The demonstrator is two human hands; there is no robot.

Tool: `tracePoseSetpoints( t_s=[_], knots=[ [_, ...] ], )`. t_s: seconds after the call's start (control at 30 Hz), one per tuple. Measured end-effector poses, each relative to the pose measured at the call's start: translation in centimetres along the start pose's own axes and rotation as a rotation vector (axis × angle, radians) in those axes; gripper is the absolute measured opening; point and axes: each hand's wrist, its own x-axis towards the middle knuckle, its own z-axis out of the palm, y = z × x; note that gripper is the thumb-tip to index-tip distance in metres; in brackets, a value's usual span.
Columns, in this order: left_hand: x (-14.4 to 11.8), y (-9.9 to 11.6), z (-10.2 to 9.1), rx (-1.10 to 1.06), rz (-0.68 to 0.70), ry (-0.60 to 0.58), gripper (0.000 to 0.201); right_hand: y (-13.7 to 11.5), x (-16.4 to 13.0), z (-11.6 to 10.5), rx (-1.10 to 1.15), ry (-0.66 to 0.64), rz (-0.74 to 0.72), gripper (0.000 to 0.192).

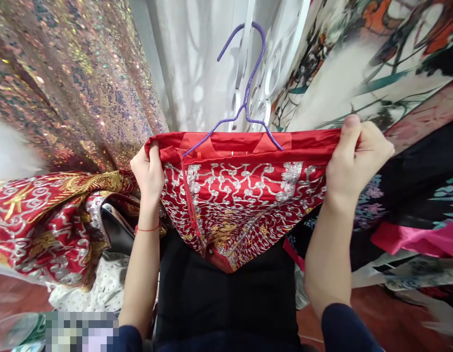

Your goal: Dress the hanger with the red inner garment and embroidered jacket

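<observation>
A red skirt-like garment [244, 183] with silver and gold embroidery is stretched wide by its waistband in front of me. My left hand [149, 171] is closed round the waistband's left end, and a thin red cord circles that wrist. At the other end my right hand [354, 154] grips the band in a fist, thumb on top. A purple wire hanger [245, 105] stands up from the middle of the waistband, its lower arms partly inside the opening. Its hook does not visibly hang on anything. Thin red ties [191, 205] dangle down the garment's left side.
Another red embroidered garment [39, 220] lies at the left, beside a black bag-like item [118, 227]. Sequined fabric [75, 73] hangs behind it. At the right are patterned fabrics [358, 63] and a black floral garment [413, 186]. White openwork metal [273, 63] stands behind the hanger.
</observation>
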Motion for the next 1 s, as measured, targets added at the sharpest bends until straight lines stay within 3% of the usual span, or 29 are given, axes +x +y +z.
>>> tracePoseSetpoints(
  t_s=[0.1, 0.27, 0.37, 0.43, 0.5, 0.57, 0.6, 0.63, 0.7, 0.77, 0.8, 1.0],
  knots=[
    [0.3, -0.4, 0.0, -0.024, -0.067, -0.079, 0.047, 0.5, 0.1, 0.8, -0.093, -0.015, -0.028, 0.048],
    [-0.3, -1.3, -0.3, -0.082, -0.094, -0.348, 0.044, 2.6, -0.7, 1.6, -0.157, -0.206, -0.027, 0.045],
    [-1.6, -1.4, -0.3, -0.097, -0.045, -0.396, 0.045, 1.9, -1.8, 1.9, -0.182, -0.125, -0.097, 0.041],
    [-2.7, -1.2, -0.2, -0.073, -0.003, -0.316, 0.042, 0.2, -3.1, 2.0, -0.141, 0.039, -0.154, 0.035],
    [-3.9, -0.7, 0.0, -0.008, 0.042, -0.111, 0.038, -2.4, -4.8, 2.1, -0.031, 0.132, -0.238, 0.031],
    [-5.1, 0.0, 0.4, 0.056, 0.069, 0.097, 0.032, -5.1, -7.0, 2.6, 0.114, -0.003, -0.343, 0.028],
    [-5.7, 0.3, 0.6, 0.059, 0.068, 0.133, 0.029, -6.5, -8.2, 2.9, 0.195, -0.130, -0.380, 0.025],
    [-6.2, 0.5, 0.9, 0.029, 0.057, 0.096, 0.027, -7.7, -9.3, 3.3, 0.261, -0.308, -0.344, 0.023],
    [-7.4, 0.8, 1.4, -0.103, 0.015, -0.156, 0.024, -9.7, -11.4, 4.3, 0.335, -0.571, -0.197, 0.021],
    [-8.9, 0.7, 1.5, -0.204, -0.054, -0.426, 0.022, -11.0, -13.1, 5.1, 0.410, -0.712, -0.027, 0.020],
    [-9.9, 0.5, 1.4, -0.219, -0.096, -0.498, 0.023, -11.4, -13.8, 5.4, 0.470, -0.751, 0.048, 0.022],
    [-18.4, -1.1, -0.5, -0.197, -0.372, -0.503, 0.040, -12.2, -19.6, 4.9, 0.968, -0.943, 0.510, 0.022]
  ],
)
